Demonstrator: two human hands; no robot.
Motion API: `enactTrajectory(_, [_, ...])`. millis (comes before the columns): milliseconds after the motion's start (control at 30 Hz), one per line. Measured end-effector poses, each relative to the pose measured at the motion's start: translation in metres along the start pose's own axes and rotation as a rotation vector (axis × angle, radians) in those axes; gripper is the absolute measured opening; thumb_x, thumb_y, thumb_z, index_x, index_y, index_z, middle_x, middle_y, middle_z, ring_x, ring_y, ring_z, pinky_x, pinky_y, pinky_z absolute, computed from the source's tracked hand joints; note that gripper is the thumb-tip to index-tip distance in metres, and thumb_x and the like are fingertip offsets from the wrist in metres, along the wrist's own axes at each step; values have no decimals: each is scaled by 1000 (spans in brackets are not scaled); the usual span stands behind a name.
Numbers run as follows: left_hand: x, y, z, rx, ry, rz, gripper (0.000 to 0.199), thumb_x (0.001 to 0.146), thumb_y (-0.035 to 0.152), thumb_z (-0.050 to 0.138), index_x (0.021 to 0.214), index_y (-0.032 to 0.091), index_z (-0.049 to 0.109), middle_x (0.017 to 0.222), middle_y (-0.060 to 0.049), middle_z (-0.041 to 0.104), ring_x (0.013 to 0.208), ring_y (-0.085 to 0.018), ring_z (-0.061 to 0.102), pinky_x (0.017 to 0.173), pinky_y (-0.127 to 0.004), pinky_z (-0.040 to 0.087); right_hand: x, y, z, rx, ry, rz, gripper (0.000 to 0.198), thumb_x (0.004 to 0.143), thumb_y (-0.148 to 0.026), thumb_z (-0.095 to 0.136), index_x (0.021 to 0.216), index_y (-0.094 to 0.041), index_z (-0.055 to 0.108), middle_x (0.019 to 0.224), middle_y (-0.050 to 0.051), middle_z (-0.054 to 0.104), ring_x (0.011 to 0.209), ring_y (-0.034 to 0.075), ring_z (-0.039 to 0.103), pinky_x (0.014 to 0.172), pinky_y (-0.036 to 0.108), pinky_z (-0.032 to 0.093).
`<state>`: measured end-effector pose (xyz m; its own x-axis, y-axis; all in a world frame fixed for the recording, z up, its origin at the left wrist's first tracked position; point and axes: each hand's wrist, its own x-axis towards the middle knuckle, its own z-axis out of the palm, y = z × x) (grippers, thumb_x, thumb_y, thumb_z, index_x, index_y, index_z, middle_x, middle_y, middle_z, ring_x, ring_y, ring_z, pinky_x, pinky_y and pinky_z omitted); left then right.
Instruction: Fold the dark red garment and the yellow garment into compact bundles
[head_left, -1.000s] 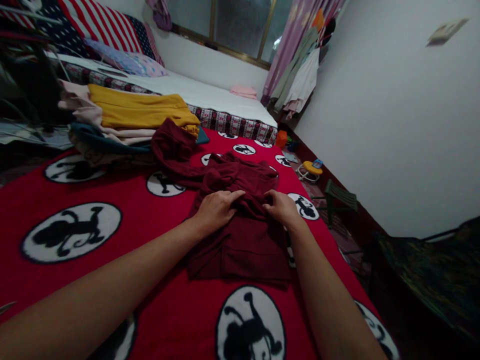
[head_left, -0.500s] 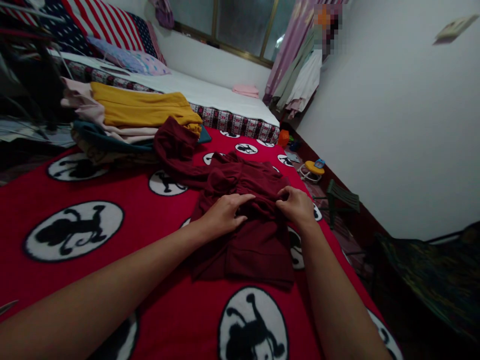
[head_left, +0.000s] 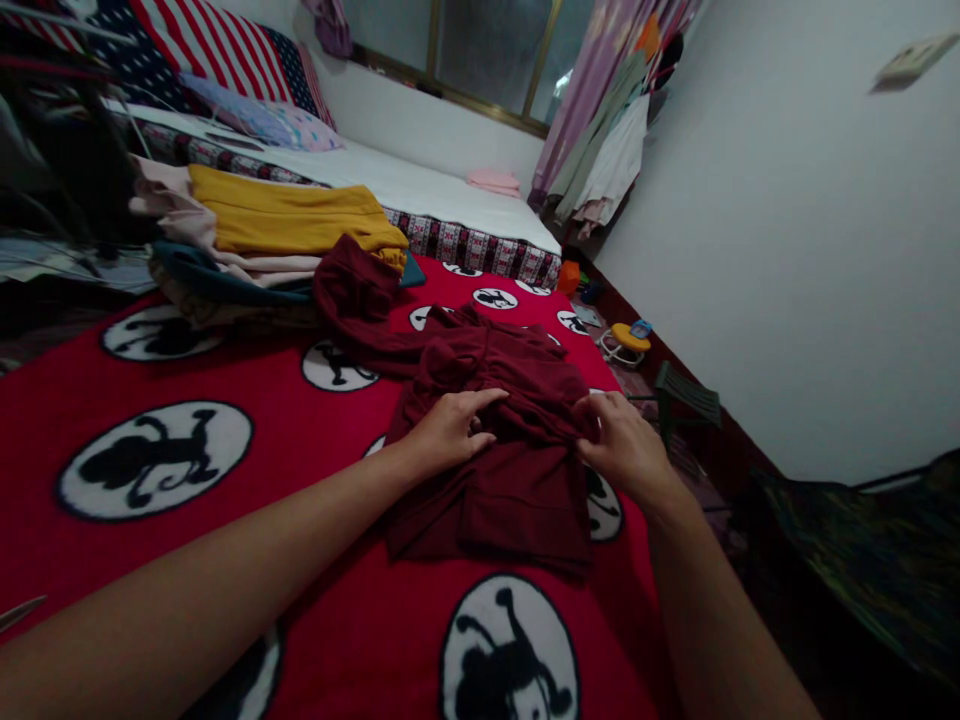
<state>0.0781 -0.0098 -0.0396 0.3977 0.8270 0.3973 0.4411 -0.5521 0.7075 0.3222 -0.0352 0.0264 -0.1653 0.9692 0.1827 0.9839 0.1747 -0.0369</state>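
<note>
A dark maroon long-sleeved garment (head_left: 525,500) lies rumpled on the red blanket (head_left: 345,600), with one sleeve stretched toward the upper left. My left hand (head_left: 457,430) rests on the middle of the garment, its index finger stretched out and its thumb apart; the other fingers are partly hidden. At the garment's right edge, my right hand (head_left: 622,440) pinches the cloth between thumb and fingers. The end of the sleeve touches a pile of folded clothes, topped by a mustard-yellow garment (head_left: 292,215).
Behind the blanket stands a bed (head_left: 450,200) with a white top and patterned side. To the right of the blanket are a yellow-topped stool (head_left: 630,338), a green folding stool (head_left: 686,395) and a dark patterned chair (head_left: 870,560). A white wall (head_left: 810,270) rises on the right.
My right hand has moved a little to the right, drawing the garment's right edge outward. My left hand has stayed in nearly the same place.
</note>
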Motion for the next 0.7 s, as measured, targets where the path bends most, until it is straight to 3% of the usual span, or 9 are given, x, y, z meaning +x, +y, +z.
enactTrajectory(67, [0,0,0,12,-1,0,63,69,8,73,129,16,57,88,-1,67,68,-11,58,67,-23,50,-21,-6,-8,-5,-151,-112,24,73,-15,58,94,-23,64,98,4,63,94,20,59,75,27,40])
enactTrajectory(133, [1,0,0,13,0,1,62,69,8,73,129,16,57,89,-2,67,69,-11,59,68,-23,51,-38,-12,-5,-10,-246,-182,23,73,-10,54,90,-23,63,95,3,63,90,18,59,70,25,38])
enactTrajectory(333, [0,1,1,-31,11,22,62,71,9,71,130,18,56,100,-4,68,71,-10,60,69,-23,52,-47,-6,17,4,-186,-159,18,75,-9,49,82,-19,62,86,4,64,80,17,60,68,25,36])
enactTrajectory(567, [-1,8,0,-137,-79,86,60,74,14,69,132,20,54,117,-9,64,86,-13,64,75,-27,55,-45,34,-20,106,-207,-38,15,65,-10,54,68,-22,63,65,-1,65,62,15,59,58,23,36])
enactTrajectory(700, [0,6,4,-138,-83,66,52,78,17,66,130,19,56,113,-8,64,84,-13,64,74,-25,55,-47,38,-22,25,-338,-102,16,66,-9,54,63,-23,63,61,-1,63,57,14,56,54,23,31])
